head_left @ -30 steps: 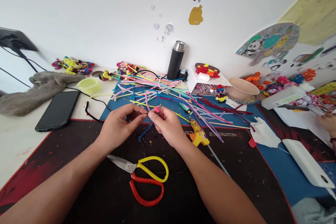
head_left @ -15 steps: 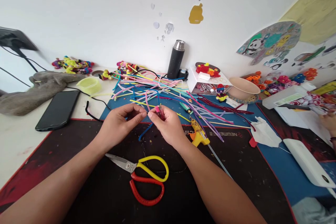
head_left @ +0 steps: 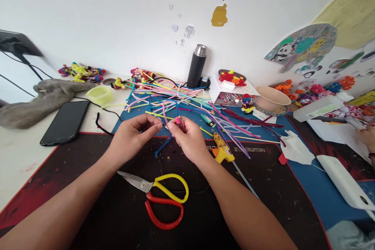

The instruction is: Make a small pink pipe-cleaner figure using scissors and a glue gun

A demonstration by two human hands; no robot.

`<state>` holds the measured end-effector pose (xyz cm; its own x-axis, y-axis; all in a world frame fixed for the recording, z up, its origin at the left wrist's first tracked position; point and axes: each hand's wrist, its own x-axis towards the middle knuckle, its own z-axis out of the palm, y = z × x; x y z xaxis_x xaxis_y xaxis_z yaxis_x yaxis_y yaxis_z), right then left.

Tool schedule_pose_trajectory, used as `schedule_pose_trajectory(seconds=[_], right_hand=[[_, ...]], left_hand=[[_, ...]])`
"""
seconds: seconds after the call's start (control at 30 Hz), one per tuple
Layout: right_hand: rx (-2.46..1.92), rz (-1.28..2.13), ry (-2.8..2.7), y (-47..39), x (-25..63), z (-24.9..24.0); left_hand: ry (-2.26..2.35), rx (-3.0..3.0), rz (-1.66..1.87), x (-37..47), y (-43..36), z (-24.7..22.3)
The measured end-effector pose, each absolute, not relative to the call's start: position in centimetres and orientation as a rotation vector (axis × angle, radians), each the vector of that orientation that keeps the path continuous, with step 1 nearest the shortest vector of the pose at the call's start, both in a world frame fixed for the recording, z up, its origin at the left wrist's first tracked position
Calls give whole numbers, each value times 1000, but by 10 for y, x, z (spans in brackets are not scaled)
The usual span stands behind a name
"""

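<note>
My left hand [head_left: 134, 136] is closed in a pinch above the dark mat; what its fingertips hold, if anything, is too small to make out. Facing it across a narrow gap, my right hand [head_left: 189, 137] is closed around a small pink lighter [head_left: 179, 122], mostly covered by the fingers. Behind both hands lies a tangle of coloured pipe cleaners [head_left: 175, 93]. Scissors [head_left: 149, 187] with one yellow and one red handle rest in front of the hands, blades pointing left. A yellow glue gun [head_left: 223, 150] lies just right of my right hand.
A phone [head_left: 65, 123] and a grey plush piece [head_left: 38, 99] are at left. A black flask [head_left: 197, 66], a white box [head_left: 233, 91] and a bowl [head_left: 272, 99] stand along the wall. Another person's hand [head_left: 366, 136] shows at the far right.
My fingertips, which were nearly touching, have drawn slightly apart. My right hand has shifted a little to the right with the lighter; the things on the table stay put.
</note>
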<state>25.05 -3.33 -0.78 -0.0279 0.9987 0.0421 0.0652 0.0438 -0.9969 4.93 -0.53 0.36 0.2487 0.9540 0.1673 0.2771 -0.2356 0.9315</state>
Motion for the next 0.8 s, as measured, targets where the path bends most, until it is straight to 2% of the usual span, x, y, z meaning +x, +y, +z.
schedule_pose_trajectory(seconds=[0.8], right_hand=[[-1226,1081,-1399,-35,249,-3]], left_hand=[[1197,1790,998,53,-8,8]])
